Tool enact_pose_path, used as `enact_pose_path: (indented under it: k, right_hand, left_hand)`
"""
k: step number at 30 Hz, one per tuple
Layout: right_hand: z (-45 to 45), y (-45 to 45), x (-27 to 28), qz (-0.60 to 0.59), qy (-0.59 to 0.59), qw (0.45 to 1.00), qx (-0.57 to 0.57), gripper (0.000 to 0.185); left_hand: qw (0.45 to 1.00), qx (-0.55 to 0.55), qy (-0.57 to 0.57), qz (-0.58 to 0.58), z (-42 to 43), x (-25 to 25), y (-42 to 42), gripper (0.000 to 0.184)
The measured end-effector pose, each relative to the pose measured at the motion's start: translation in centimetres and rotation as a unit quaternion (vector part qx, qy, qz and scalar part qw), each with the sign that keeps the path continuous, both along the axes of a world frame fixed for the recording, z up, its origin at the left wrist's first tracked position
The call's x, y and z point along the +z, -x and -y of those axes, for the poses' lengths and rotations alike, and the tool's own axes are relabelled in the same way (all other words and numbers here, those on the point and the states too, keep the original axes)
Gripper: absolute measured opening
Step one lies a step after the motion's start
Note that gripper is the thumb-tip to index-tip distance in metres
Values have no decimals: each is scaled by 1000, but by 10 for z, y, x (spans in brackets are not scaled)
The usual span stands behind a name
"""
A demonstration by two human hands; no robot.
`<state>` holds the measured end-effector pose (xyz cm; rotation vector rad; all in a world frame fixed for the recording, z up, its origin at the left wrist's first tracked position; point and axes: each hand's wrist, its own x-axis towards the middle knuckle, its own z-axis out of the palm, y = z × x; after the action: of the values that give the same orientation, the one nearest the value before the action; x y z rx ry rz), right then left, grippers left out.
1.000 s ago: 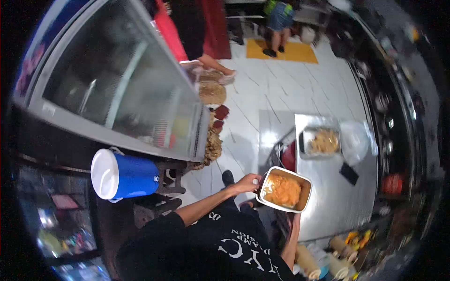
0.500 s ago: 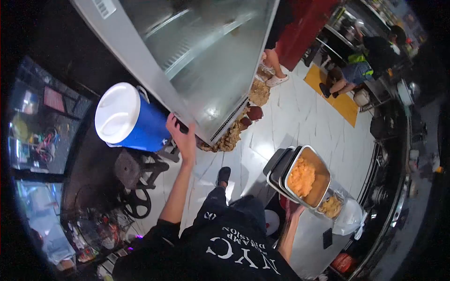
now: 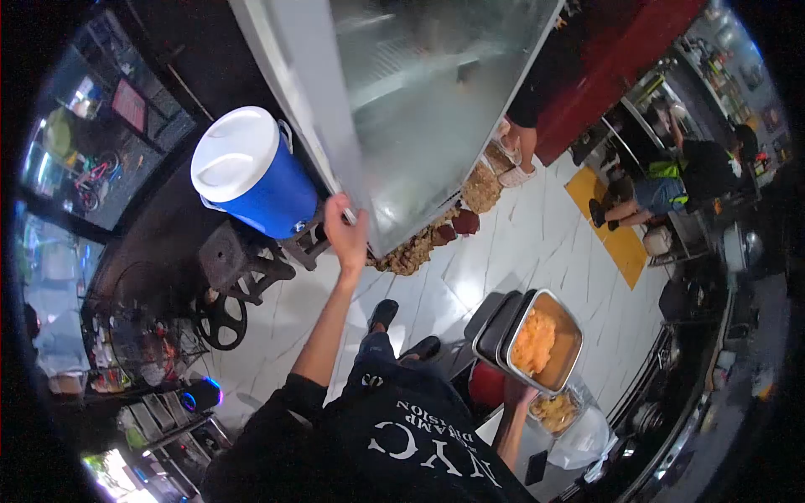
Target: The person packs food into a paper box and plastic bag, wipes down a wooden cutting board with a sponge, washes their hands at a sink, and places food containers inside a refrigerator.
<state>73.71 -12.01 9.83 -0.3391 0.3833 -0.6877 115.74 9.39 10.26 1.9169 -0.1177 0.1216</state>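
My left hand (image 3: 346, 235) is closed around the lower edge of a tall, fogged glass fridge door (image 3: 436, 134), its fingers wrapped over the grey frame. My right hand (image 3: 518, 396) supports a steel food pan (image 3: 568, 345) at its near end, the fingers mostly hidden beneath it. Inside the pan lies a mound of orange, shredded-looking food (image 3: 534, 342). Dark, metal-rimmed containers (image 3: 493, 339) sit against the pan's left side; whether I hold them too is unclear. A clear container of yellowish food (image 3: 553, 412) is just below my right hand.
A blue drink cooler with white lid (image 3: 268, 189) stands on a dark stool (image 3: 239, 260) at left. Brown and dark-red items (image 3: 436, 239) line the floor by the fridge. Another person (image 3: 683, 176) works at far right, near a yellow mat (image 3: 608, 226). A white plastic bag (image 3: 583, 440) lies at lower right.
My view has turned and shifted, and both my feet now show. My left hand's fingers have curled further round the door edge. My right hand still holds the pan.
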Motion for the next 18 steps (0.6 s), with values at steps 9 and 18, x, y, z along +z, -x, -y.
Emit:
enact_pose_path:
  k: [9,18]
  right_hand:
    - [4,83,-45,-253,-31,967,-10,56]
    - [-7,77,-74,-346,-18,935,76,57]
  left_hand:
    - [963,-267,14,46,58,21,161,56]
    - [847,-501,121,-129,185,4,232,78]
